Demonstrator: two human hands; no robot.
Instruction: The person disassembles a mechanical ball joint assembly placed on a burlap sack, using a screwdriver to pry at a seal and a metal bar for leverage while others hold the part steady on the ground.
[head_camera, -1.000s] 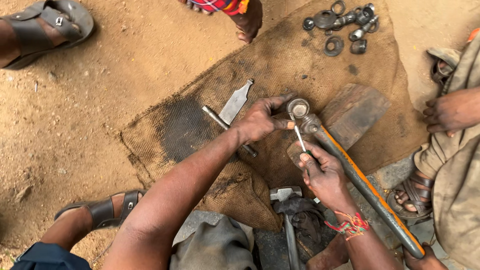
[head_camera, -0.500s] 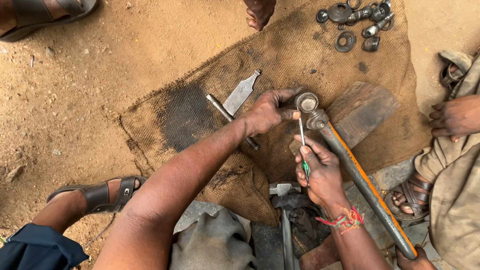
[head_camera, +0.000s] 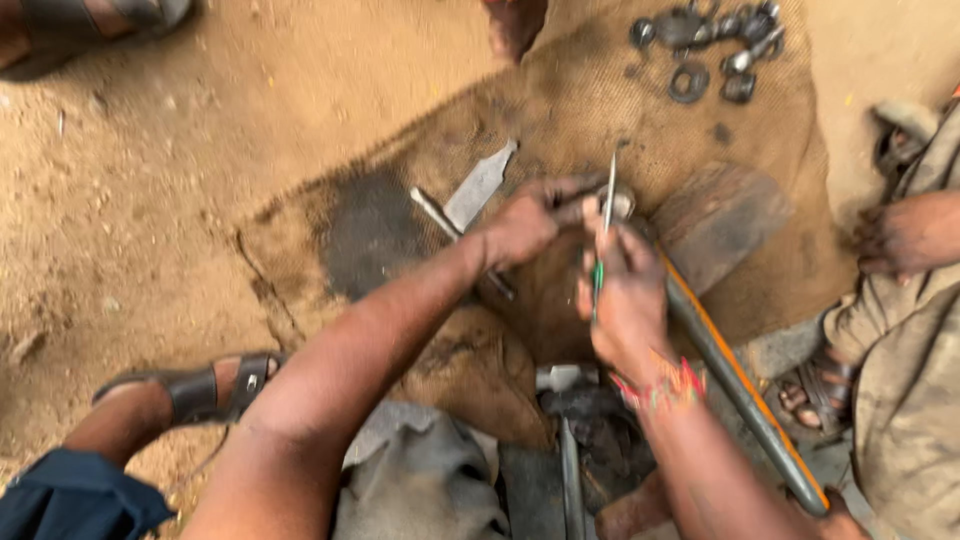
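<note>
Left hand (head_camera: 525, 222) grips the ring end (head_camera: 622, 203) just right of it; right hand (head_camera: 625, 290) grasps a thin screwdriver (head_camera: 604, 225), long axis running near-to-far

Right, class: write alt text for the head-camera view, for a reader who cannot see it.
The right hand holds a thin screwdriver at a metal ring steadied by the left hand, over burlap sacking on dirt.

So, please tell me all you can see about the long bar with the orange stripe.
The bar is a long, dark, round metal shaft with an orange stripe along it. It lies slanted on the sackcloth, from a pale ring end beside the wood block down to the lower right. The left hand grips the ring end; the right hand holds a thin green-handled tool over it.
</note>
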